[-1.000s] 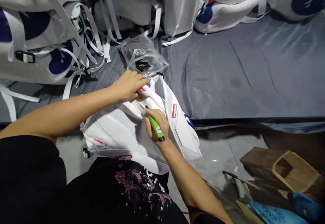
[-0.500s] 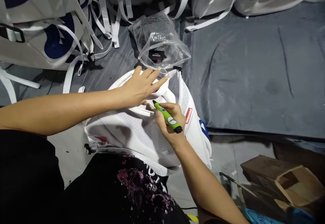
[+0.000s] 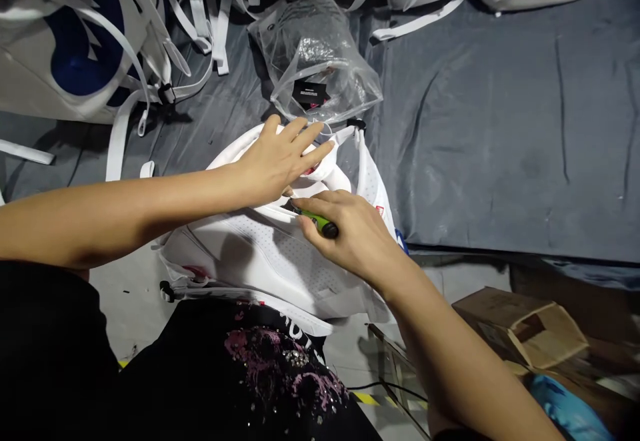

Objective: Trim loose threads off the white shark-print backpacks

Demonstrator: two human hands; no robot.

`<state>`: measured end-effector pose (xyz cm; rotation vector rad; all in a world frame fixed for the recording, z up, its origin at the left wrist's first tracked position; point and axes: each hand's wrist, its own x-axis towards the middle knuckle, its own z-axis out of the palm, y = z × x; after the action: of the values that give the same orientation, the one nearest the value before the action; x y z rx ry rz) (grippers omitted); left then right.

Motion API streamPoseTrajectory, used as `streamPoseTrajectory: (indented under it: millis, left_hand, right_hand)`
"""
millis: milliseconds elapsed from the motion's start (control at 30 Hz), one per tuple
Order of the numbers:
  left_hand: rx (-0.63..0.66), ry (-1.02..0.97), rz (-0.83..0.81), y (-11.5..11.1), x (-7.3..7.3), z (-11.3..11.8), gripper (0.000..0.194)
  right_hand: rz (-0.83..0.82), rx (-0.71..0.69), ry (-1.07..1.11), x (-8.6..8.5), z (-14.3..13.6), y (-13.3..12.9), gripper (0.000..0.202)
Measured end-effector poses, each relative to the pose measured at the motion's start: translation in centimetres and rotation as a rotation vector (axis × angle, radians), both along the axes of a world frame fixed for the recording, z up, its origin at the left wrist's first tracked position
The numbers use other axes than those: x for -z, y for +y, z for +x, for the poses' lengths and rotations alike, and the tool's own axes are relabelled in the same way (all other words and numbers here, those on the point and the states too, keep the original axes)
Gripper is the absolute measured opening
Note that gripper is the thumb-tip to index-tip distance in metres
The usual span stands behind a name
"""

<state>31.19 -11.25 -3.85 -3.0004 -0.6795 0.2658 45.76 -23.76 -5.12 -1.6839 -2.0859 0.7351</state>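
Note:
A white bag (image 3: 295, 271) with dotted mesh panels lies before me, partly over the edge of a grey-covered surface. My left hand (image 3: 277, 161) rests on its upper part, fingers spread and stretched out, thumb near a fold. Between the fingers of my right hand (image 3: 350, 231) is a green marker (image 3: 320, 222) with a black end. Its tip points into the fold beside my left thumb and is partly hidden. Whether it touches the fabric I cannot tell.
Beyond the bag lies a clear plastic bag (image 3: 345, 88) holding a black card (image 3: 309, 93). White bags with blue round marks (image 3: 30, 61) and hanging straps stand at the back. Grey sheeting (image 3: 500, 128) covers the surface. An open cardboard box (image 3: 485, 318) sits low at right.
My right hand has turned palm down over the marker, whose tip has moved left into the fold. My left hand stays spread on the bag. The view has shifted slightly.

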Motion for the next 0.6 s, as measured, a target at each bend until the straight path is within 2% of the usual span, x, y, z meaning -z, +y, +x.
streamPoseTrajectory:
  millis: [67, 267, 433, 600]
  left_hand:
    - [0.006, 0.016, -0.011, 0.2, 0.1, 0.1, 0.092]
    - [0.025, 0.028, 0.018, 0.4, 0.6, 0.2, 0.113]
    - [0.0, -0.012, -0.036, 0.3, 0.4, 0.3, 0.093]
    - [-0.019, -0.027, -0.127, 1.1, 0.1, 0.2, 0.091]
  right_hand:
    - [0.044, 0.005, -0.037, 0.1, -0.1, -0.4, 0.034]
    - [0.114, 0.012, 0.048, 1.1, 0.4, -1.1, 0.033]
    - [0.105, 0.007, 0.13, 1.3, 0.8, -1.0, 0.032]
    - [0.08, -0.003, 0.148, 1.1, 1.1, -1.2, 0.033]
